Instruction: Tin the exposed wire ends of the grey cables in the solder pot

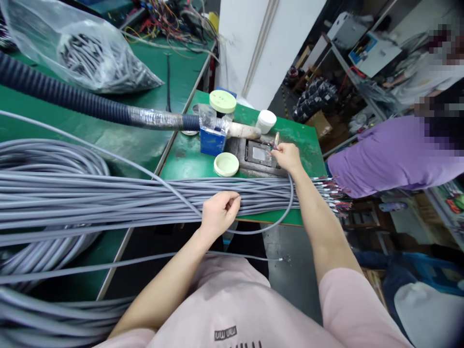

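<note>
My right hand (288, 157) pinches the end of a grey cable (291, 193), whose thin coloured wires fan out over a solder pot (259, 153) with a silvery surface. From there the cable loops down and back to my left hand (220, 210). My left hand is closed around the same cable, in front of a thick bundle of grey cables (145, 193); its fingertips are partly hidden. The bundle lies across the green bench, and its stripped ends (331, 195) fan out at the right, beyond my right forearm.
A ribbed hose (108, 108) ends in a nozzle on a blue block (212, 140) beside the pot. Around it stand a pale green lid (226, 165), a green-topped tub (222, 101) and a white tub (266, 121). A person in purple (395, 154) is at the right.
</note>
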Action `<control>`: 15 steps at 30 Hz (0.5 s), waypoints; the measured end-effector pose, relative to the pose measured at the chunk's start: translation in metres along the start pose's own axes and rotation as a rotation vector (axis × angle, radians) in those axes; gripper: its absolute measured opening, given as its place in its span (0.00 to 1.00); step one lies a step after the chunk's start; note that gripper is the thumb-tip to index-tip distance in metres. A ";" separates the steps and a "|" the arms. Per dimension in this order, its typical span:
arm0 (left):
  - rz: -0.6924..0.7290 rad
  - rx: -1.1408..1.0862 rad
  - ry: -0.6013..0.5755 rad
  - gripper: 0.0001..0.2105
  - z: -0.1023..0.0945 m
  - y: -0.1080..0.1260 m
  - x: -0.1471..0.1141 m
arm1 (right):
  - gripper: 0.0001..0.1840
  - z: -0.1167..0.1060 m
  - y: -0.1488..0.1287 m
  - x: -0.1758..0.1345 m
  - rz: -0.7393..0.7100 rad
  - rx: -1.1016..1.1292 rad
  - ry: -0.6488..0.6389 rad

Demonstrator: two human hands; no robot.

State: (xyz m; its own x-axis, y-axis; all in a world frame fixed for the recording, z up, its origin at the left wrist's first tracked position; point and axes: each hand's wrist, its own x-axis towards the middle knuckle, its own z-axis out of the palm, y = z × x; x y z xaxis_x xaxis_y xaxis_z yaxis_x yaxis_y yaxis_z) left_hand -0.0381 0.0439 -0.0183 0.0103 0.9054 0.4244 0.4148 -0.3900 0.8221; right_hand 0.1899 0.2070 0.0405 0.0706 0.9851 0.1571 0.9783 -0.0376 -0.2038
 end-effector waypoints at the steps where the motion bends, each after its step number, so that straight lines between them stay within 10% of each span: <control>1: 0.010 0.001 -0.001 0.07 0.000 0.000 0.000 | 0.09 0.003 -0.001 0.003 0.007 -0.028 -0.021; 15: 0.090 0.022 0.021 0.06 0.000 -0.004 0.000 | 0.12 0.024 -0.008 0.017 0.047 -0.199 -0.154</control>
State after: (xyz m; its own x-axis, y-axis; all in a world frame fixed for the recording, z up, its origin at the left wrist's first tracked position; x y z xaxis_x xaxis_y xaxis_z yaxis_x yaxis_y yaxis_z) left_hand -0.0392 0.0452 -0.0214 0.0295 0.8631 0.5041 0.4326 -0.4657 0.7720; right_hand 0.1789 0.2282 0.0213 0.1012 0.9949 -0.0001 0.9948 -0.1012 -0.0103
